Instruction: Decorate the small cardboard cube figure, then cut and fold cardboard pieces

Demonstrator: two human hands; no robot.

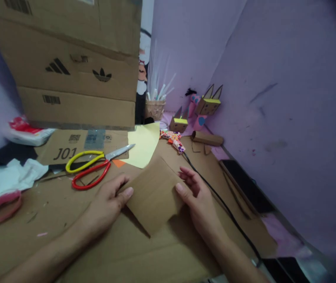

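A folded piece of brown cardboard is held up between my two hands, just over the cardboard-covered work surface. My left hand grips its left corner, thumb on top and fingers underneath. On the opposite side, my right hand pinches the right corner with the thumb, its other fingers curled behind. Scissors with one yellow and one red handle lie open beyond my left hand. A glue gun wrapped in patterned covering rests past the cardboard piece, its black cord running toward the lower right.
Stacked cardboard boxes rise at the back left. A yellow paper sheet lies before them. Cardboard animal figures and a basket of white sticks stand in the corner. Pink scissor handles and white tissue are at left.
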